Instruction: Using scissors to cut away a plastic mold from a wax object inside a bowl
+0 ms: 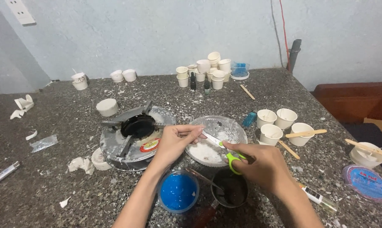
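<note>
Over the speckled stone countertop [51,185], against a pale wall: gas burner [134,133] left of the foil dish [218,139] of white powder. Above the dish, right hand [265,166] grips green-handled scissors [224,147], blades on something small pinched in left hand [174,141]. Judged: mid-snip; next needs steady closure. Blue-filled cup [178,191] sits nearer the camera.

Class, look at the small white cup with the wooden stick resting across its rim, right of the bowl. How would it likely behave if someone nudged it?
The cup looks thin and light, so a nudge would probably slide or tip it. The wooden stick only rests loosely across the rim, so it would likely roll off first. The gritty stone table may snag its base, favouring tipping.
</note>
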